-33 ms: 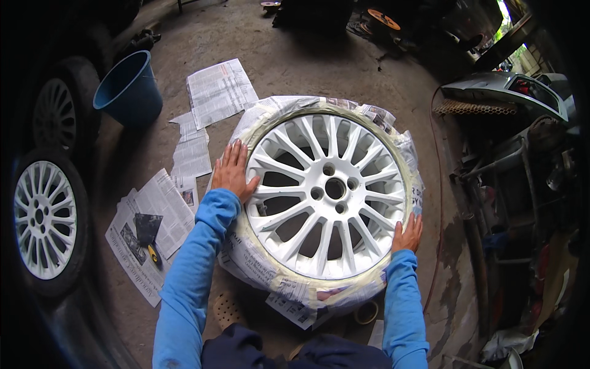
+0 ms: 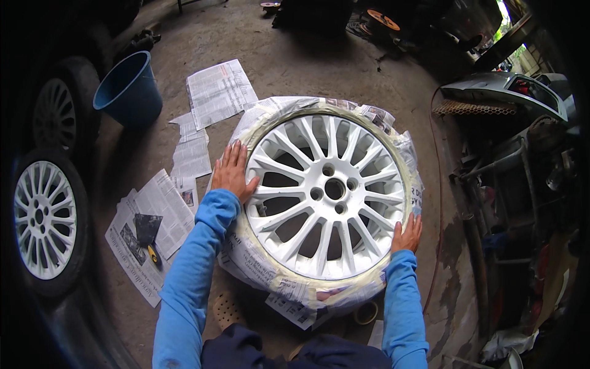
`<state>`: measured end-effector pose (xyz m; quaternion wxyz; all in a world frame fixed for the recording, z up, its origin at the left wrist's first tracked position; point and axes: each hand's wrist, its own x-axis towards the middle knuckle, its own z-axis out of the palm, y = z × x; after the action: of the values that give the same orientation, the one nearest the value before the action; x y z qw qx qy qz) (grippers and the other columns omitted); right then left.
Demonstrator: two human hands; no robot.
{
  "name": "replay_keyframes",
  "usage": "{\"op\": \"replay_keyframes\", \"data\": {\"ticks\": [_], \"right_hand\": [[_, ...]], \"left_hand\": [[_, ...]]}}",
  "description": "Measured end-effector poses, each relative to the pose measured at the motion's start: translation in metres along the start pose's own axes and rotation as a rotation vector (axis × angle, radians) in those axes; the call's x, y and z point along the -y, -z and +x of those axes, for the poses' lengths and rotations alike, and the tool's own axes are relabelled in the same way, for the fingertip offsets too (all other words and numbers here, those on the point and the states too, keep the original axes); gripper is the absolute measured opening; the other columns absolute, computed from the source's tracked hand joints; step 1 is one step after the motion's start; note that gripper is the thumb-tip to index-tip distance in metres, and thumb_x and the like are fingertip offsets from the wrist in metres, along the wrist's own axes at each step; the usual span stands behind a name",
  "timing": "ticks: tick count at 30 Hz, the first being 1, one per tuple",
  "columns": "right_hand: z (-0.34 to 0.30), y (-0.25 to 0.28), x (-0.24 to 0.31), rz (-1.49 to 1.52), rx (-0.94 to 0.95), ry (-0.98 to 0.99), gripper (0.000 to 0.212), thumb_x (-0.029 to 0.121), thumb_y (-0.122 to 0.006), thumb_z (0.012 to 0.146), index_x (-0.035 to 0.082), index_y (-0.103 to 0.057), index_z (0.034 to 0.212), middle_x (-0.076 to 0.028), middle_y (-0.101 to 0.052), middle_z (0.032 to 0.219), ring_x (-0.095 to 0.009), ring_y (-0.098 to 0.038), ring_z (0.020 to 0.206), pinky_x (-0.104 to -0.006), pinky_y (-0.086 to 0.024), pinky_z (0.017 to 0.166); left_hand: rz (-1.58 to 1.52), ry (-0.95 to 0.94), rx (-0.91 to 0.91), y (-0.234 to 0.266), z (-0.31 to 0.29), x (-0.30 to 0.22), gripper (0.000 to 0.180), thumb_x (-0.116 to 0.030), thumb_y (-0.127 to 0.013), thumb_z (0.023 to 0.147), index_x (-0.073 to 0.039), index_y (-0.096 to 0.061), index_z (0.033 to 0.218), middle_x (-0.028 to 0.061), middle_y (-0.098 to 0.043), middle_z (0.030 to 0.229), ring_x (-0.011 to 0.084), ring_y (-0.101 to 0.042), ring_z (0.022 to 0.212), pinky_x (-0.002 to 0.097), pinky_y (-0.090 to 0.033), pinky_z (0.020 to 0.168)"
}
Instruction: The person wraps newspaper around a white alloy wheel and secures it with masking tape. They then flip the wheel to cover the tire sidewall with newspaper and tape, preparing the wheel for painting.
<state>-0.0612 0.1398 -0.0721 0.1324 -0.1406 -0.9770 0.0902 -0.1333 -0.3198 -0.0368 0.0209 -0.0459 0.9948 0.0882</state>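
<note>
In front of me a white multi-spoke wheel rim (image 2: 295,237) lies face up, its tyre wrapped in newspaper (image 2: 252,261). Pale masking tape (image 2: 263,251) runs around the rim's edge over the paper. My left hand (image 2: 232,172) rests flat on the wrapped tyre at the left, fingers stretched out and the thumb near the spokes. At the lower right, my right hand (image 2: 407,234) lies on the covered edge, fingers extended. Neither hand holds anything.
Loose newspaper sheets (image 2: 221,92) lie on the floor to the left, one under a dark scraper-like piece (image 2: 147,229) and a yellow-and-black tool (image 2: 153,253). Beyond stand a blue bucket (image 2: 126,89) and another white-rimmed wheel (image 2: 46,218). A tape roll (image 2: 366,313) sits near my feet; car parts (image 2: 507,92) crowd the right.
</note>
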Motion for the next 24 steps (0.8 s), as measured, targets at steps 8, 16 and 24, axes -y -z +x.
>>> {"op": "replay_keyframes", "data": {"ticks": [8,16,24], "right_hand": [[0.0,0.001,0.002,-0.016,-0.007,-0.001,0.056,0.029,-0.058,0.084,0.005,-0.044,0.132,-0.02,-0.031,0.142,-0.038,-0.029,0.13,-0.0433,-0.027,0.106],[0.001,0.009,0.007,-0.042,0.048,-0.025,0.06,0.03,-0.059,0.082,0.005,-0.041,0.134,-0.02,-0.03,0.143,-0.037,-0.027,0.131,-0.0438,-0.027,0.106],[-0.071,0.112,0.101,0.456,0.36,0.603,0.047,0.012,-0.069,0.072,-0.002,-0.054,0.114,-0.023,-0.057,0.111,-0.037,-0.054,0.107,-0.0399,-0.042,0.094]], "left_hand": [[-0.013,-0.007,0.019,-0.002,0.0,0.001,0.084,-0.044,-0.06,0.078,-0.013,-0.018,0.145,0.006,-0.015,0.152,0.0246,-0.014,0.14,0.0463,-0.02,0.111],[-0.523,-0.201,-0.297,0.016,-0.018,0.032,0.067,-0.025,-0.065,0.075,-0.004,-0.039,0.133,0.0168,-0.038,0.137,0.0314,-0.036,0.128,0.0409,-0.031,0.104],[-1.009,0.522,-0.358,-0.058,-0.226,0.099,0.009,-0.008,-0.056,0.083,0.0,-0.057,0.084,0.004,-0.055,0.066,0.0106,-0.051,0.063,0.0249,-0.043,0.059]]}}
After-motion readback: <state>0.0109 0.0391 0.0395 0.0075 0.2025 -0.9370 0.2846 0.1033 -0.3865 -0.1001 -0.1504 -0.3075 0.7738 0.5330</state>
